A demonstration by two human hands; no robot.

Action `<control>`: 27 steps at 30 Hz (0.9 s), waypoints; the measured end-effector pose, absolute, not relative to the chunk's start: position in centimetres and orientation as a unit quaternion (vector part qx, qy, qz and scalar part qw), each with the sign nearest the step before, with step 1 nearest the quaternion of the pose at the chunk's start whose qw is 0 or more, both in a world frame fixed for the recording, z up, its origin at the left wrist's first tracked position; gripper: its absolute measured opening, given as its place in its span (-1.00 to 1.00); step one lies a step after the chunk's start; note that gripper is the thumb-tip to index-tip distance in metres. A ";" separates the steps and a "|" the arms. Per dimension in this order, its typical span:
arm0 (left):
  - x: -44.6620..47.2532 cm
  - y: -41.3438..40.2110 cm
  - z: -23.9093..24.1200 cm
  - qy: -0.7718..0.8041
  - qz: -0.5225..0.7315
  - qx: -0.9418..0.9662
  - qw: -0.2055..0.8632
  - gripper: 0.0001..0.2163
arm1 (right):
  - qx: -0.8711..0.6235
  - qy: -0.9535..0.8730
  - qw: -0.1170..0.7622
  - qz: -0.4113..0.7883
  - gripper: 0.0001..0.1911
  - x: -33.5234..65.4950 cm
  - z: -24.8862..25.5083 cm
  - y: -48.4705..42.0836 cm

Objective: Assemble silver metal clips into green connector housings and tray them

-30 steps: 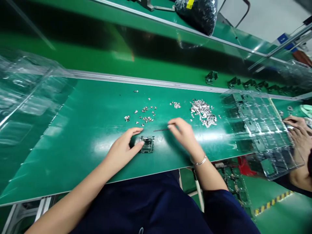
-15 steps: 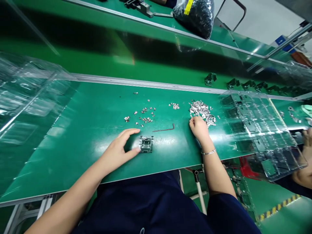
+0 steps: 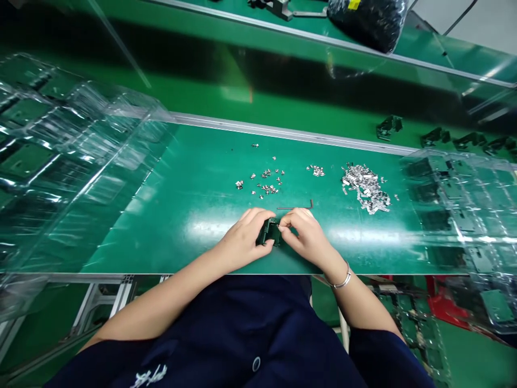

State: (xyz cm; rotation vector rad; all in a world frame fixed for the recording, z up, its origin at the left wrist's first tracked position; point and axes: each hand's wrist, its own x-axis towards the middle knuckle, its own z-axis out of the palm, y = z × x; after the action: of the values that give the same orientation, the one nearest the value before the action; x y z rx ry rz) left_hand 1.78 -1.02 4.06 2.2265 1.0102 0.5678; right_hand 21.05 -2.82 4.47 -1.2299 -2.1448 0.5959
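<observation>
Workbench (image 3: 194, 221), between left tray (image 3: 99, 161) and right tray (image 3: 480, 221): near housing (image 3: 270, 233), hex key (image 3: 286, 208) behind, loose pieces (image 3: 270, 189) farther, pile (image 3: 365, 186) right.

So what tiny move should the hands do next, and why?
Maybe press the right hand gently toward the dark green part: its thumb and finger are pinched together at that part's right side, while the left hand grips the other side.

We've got a green counter (image 3: 194, 156) w/ bright glare, metal rail (image 3: 258, 128) along its far side, green floor (image 3: 468, 358) lower rt.
</observation>
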 end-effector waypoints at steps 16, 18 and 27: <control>1.4 -0.9 4.5 0.391 0.185 0.829 0.354 -0.53 | -0.504 -0.788 0.267 0.231 -0.89 20.6 4.6 -3.0; 1.3 -0.3 5.3 0.398 0.138 0.830 0.366 -0.58 | -0.499 -0.799 0.247 0.228 -0.89 20.5 4.6 -2.9; 1.8 0.8 5.8 0.414 0.070 0.881 0.220 -0.84 | -0.459 -0.867 0.177 0.084 -0.77 18.9 4.5 -2.9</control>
State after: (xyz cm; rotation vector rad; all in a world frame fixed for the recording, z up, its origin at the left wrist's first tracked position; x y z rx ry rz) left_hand 1.83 0.79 5.82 2.4368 1.1439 0.1930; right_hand 18.95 -2.92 4.49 -1.2991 -2.4527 0.2389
